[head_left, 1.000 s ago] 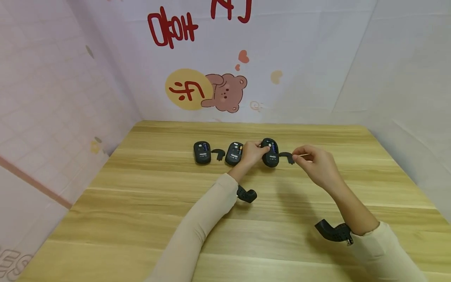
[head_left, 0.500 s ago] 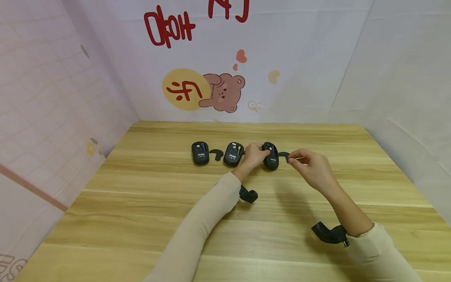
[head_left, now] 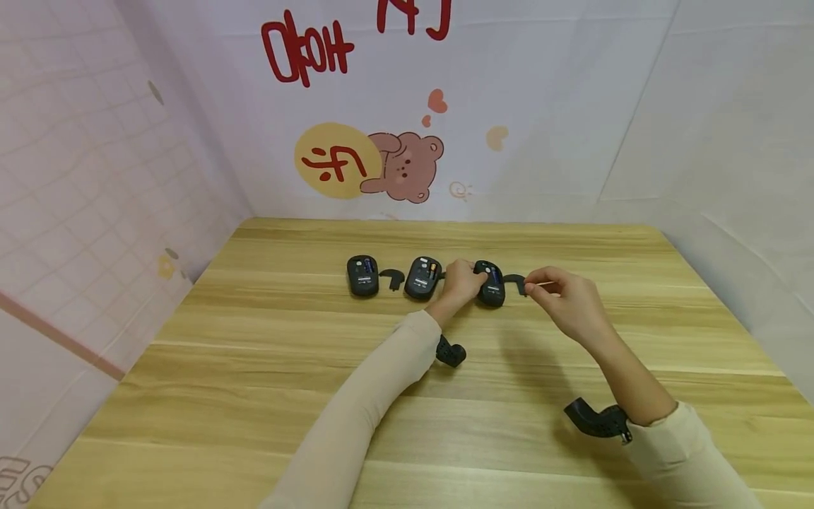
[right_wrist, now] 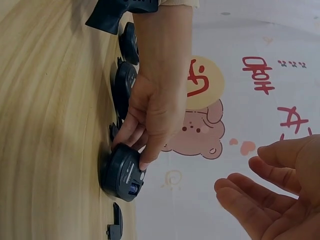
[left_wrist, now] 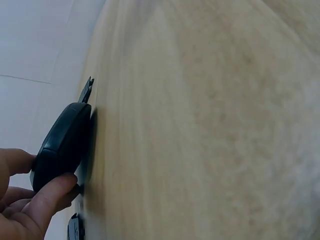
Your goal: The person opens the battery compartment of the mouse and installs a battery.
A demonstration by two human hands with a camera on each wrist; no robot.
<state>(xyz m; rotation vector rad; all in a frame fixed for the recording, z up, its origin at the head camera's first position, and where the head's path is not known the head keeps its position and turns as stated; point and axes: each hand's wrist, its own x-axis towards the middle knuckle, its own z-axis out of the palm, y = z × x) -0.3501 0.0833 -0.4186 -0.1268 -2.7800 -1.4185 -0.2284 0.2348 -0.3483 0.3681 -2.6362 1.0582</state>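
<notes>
My left hand grips the rightmost black computer mouse, thumb on its upturned underside and fingers at its side. The mouse is belly up, its battery bay uncovered, a dark-blue battery inside. In the left wrist view the mouse sits tilted over the wood. Just right of it lies a thin black battery cover. My right hand hovers above that cover, overlapping its end in the head view. The right wrist view shows the right hand with loosely bent fingers, nothing between them, apart from the cover.
Two more upturned mice, a left mouse and a middle mouse, lie in the same row with bays uncovered. Between them is another battery cover. A third cover is mostly hidden behind my left hand. Fabric walls border the wooden table.
The mouse in my left hand has come slightly nearer to me and tilted a little. The right hand stays above the cover with small shifts. The head view has moved slightly.
</notes>
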